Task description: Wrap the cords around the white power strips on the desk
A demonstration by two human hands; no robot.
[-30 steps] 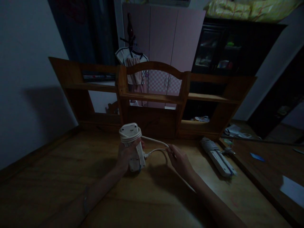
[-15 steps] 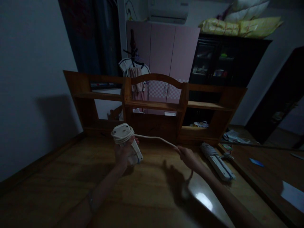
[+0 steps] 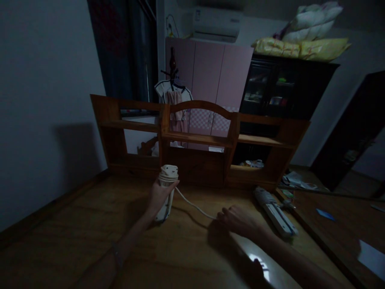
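My left hand (image 3: 159, 196) grips a white power strip (image 3: 165, 208) that stands tilted just above the wooden desk. White cord is wound several times around the strip's upper end. From there a free length of the cord (image 3: 194, 205) sags across to my right hand (image 3: 236, 220), whose fingers are closed around it low over the desktop. Past my right hand the cord's end is hidden. A second power strip (image 3: 278, 214), with grey cord wrapped round its far end, lies on the desk to the right of my right hand.
A wooden shelf unit (image 3: 197, 139) runs along the back of the desk (image 3: 180, 253). On the right, a lower brown surface (image 3: 337, 226) bears a blue card (image 3: 325, 214) and a white paper (image 3: 372, 257). A wall (image 3: 45, 160) borders the left side.
The power strip in my left hand has turned more upright. My right hand has moved down toward the desk, still gripping the cord, which now slopes downward.
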